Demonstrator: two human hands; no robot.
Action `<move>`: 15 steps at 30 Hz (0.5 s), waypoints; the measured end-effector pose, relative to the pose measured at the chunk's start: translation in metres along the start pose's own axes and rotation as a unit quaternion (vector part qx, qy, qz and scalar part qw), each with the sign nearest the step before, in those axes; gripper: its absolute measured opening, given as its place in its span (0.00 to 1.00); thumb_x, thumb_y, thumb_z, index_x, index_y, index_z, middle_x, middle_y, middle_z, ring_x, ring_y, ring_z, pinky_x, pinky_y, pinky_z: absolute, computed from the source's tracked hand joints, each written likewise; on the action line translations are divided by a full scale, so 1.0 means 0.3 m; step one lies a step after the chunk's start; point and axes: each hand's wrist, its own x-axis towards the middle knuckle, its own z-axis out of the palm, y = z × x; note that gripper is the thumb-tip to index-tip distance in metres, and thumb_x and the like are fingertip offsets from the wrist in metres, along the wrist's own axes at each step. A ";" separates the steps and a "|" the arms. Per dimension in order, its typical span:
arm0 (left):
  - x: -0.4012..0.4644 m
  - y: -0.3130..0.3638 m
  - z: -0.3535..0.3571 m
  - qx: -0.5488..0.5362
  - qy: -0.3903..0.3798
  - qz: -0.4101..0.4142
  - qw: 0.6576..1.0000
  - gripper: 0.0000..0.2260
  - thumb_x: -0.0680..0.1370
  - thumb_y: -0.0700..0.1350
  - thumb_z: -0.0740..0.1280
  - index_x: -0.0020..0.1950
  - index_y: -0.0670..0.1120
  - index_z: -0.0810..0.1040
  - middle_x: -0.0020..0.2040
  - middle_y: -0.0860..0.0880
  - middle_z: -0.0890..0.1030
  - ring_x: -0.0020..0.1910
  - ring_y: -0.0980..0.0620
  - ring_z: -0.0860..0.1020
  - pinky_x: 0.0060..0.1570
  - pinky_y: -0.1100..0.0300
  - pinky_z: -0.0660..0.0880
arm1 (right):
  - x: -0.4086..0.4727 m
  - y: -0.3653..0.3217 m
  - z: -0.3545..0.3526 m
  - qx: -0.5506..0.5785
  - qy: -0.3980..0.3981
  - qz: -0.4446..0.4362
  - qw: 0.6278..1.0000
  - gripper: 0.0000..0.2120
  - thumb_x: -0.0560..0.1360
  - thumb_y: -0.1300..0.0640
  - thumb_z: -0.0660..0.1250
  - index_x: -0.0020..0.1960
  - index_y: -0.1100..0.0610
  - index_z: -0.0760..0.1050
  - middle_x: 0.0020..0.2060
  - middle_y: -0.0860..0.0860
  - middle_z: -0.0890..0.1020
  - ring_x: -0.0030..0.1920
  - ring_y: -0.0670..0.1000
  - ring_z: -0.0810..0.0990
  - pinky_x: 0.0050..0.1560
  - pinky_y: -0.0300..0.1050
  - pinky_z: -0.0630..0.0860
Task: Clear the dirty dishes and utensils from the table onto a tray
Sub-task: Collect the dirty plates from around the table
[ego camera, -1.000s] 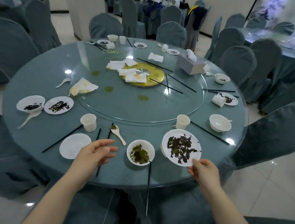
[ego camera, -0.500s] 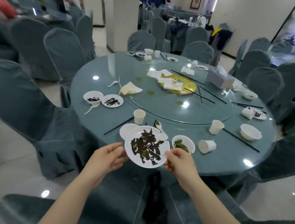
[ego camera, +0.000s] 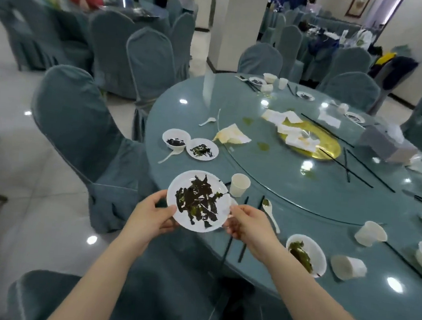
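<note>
A white plate [ego camera: 179, 215] smeared with dark green leftovers is held over the near-left edge of the round teal table [ego camera: 282, 291]. My left hand [ego camera: 152, 217] grips its left rim and my right hand [ego camera: 246, 224] pinches its right rim. On the table lie a white bowl with greens [ego camera: 306, 253], a spoon [ego camera: 271, 213], black chopsticks [ego camera: 241, 249], an upright cup [ego camera: 239, 185], two tipped cups [ego camera: 370, 233], and a bowl [ego camera: 175, 138] beside a dirty plate [ego camera: 202, 149]. No tray is in view.
A glass turntable [ego camera: 317, 184] carries a gold dish [ego camera: 328, 149], crumpled napkins [ego camera: 231, 134], chopsticks and a tissue box [ego camera: 382, 143]. More dishes line the far and right edges. Covered chairs [ego camera: 80, 128] ring the table; one stands just left of the plate. A pillar [ego camera: 231, 26] rises behind.
The plate has moved left off the table's near edge, and my left hand now grips its rim too. The view has swung left and the table now sits to the right.
</note>
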 end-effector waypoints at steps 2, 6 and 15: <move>0.061 0.010 -0.008 -0.010 0.050 -0.003 0.999 0.14 0.79 0.37 0.64 0.61 0.52 0.75 0.43 0.44 0.86 0.38 0.46 0.83 0.39 0.56 0.81 | 0.131 -0.027 0.001 0.009 -0.008 0.026 1.000 0.08 0.79 0.57 0.62 0.47 0.61 0.75 0.31 0.56 0.82 0.26 0.51 0.76 0.28 0.39 0.70; 0.159 0.030 -0.032 -0.071 0.116 -0.014 0.991 0.13 0.79 0.35 0.62 0.55 0.52 0.76 0.42 0.47 0.86 0.37 0.48 0.84 0.32 0.63 0.78 | 0.420 -0.068 0.022 0.000 -0.024 0.061 0.998 0.03 0.78 0.60 0.62 0.46 0.59 0.73 0.30 0.54 0.82 0.25 0.50 0.75 0.26 0.38 0.68; 0.232 -0.010 -0.149 -0.106 0.299 -0.070 0.946 0.12 0.79 0.39 0.65 0.59 0.52 0.75 0.48 0.45 0.84 0.38 0.50 0.85 0.36 0.60 0.81 | 0.990 -0.070 0.186 0.059 0.000 0.151 0.987 0.08 0.80 0.58 0.61 0.47 0.63 0.68 0.27 0.57 0.82 0.23 0.52 0.79 0.19 0.34 0.69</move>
